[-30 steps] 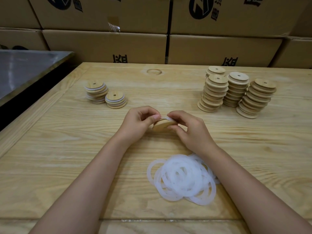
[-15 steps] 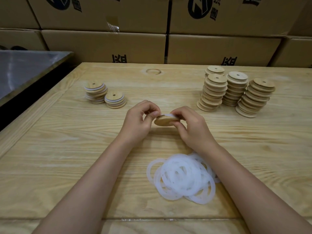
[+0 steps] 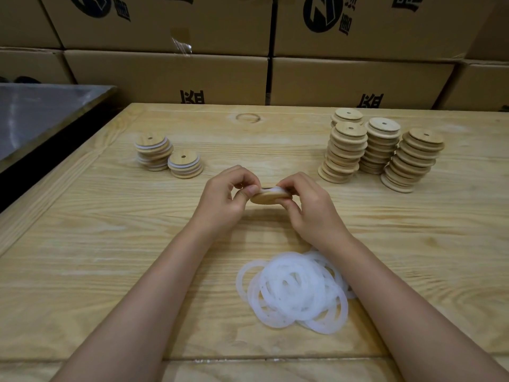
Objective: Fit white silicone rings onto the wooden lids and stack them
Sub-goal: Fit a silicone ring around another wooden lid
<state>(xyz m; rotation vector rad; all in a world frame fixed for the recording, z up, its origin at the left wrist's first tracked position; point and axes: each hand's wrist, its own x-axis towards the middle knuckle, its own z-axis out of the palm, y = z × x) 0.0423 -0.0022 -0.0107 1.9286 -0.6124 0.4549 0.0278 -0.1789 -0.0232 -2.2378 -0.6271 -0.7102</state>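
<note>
Pinched at its rim by the left hand (image 3: pixel 223 197) and right hand (image 3: pixel 311 208) above the table (image 3: pixel 110 244), the wooden lid (image 3: pixel 264 199) has levelled from its earlier tilt, its white silicone ring (image 3: pixel 275 191) seemingly almost seated, stacking next

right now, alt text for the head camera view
The left hand and right hand pinch a wooden lid above the table, with a white ring on its top. A pile of loose rings lies nearer; short ringed stacks stand left, taller bare stacks right.
</note>
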